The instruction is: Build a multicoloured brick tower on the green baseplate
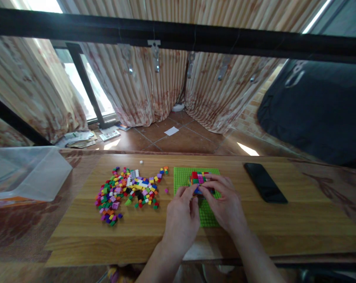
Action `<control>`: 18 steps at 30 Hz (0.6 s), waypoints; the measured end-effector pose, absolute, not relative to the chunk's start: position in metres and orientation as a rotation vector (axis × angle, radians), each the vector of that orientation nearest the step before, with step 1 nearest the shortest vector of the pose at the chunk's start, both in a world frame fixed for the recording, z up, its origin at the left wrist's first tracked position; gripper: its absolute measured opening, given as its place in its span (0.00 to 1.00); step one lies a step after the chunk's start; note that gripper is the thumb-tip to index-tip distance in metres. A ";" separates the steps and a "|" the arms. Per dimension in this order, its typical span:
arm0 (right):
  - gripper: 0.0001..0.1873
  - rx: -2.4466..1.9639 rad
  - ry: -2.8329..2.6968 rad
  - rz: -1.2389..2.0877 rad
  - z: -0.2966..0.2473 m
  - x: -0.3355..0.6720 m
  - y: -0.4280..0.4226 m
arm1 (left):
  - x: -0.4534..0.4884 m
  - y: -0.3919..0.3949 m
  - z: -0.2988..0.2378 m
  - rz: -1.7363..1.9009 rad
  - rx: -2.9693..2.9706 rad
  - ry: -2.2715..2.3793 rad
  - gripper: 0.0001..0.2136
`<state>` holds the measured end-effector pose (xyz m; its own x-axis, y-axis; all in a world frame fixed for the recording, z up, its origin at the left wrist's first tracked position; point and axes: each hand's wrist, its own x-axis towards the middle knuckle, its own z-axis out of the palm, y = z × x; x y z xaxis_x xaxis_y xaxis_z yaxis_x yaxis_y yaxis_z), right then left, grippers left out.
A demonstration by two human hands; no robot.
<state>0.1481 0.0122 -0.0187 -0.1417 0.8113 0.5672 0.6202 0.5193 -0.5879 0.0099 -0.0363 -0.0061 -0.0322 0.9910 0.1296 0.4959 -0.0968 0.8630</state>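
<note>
A small block of toy bricks [199,177], with red, magenta, green and yellow on top, stands on the green studded baseplate [180,175]. Blue shows low on its near side, between my fingertips. My left hand [182,214] is closed, its index finger and thumb pressed to the near left side of the block. My right hand [226,200] curls round the right side, thumb at the front and fingers over the top. Both hands partly hide the block and the baseplate.
Left of the baseplate, a pile of loose toy bricks [127,190] spreads over the wooden table [107,245]. A black phone [265,182] lies at the right. A translucent plastic bin [27,173] stands at the far left. A dark horizontal bar [178,37] crosses the upper view.
</note>
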 end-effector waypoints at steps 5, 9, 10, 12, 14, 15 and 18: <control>0.04 -1.177 -1.821 0.273 -0.024 0.148 0.014 | 0.009 -0.036 -0.005 1.047 1.607 1.591 0.17; 0.06 -1.150 -1.862 0.310 -0.024 0.149 0.013 | 0.009 -0.036 -0.005 1.041 1.614 1.591 0.17; 0.07 -1.140 -1.875 0.311 -0.024 0.150 0.013 | 0.008 -0.036 -0.005 1.039 1.615 1.588 0.17; 0.07 -1.123 -1.890 0.300 -0.023 0.150 0.013 | 0.008 -0.036 -0.005 1.035 1.613 1.584 0.17; 0.07 -1.117 -1.894 0.288 -0.023 0.149 0.013 | 0.008 -0.036 -0.005 1.029 1.609 1.587 0.17; 0.07 -1.119 -1.893 0.283 -0.023 0.149 0.013 | 0.008 -0.036 -0.005 1.029 1.609 1.587 0.17; 0.07 -1.133 -1.902 0.282 -0.024 0.149 0.014 | 0.008 -0.037 -0.006 1.039 1.612 1.573 0.18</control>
<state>0.1490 0.0144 -0.0237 -0.1983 0.7980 0.5691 0.5987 0.5583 -0.5743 0.0078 -0.0367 -0.0064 -0.0336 0.9947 0.0975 0.4798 -0.0696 0.8746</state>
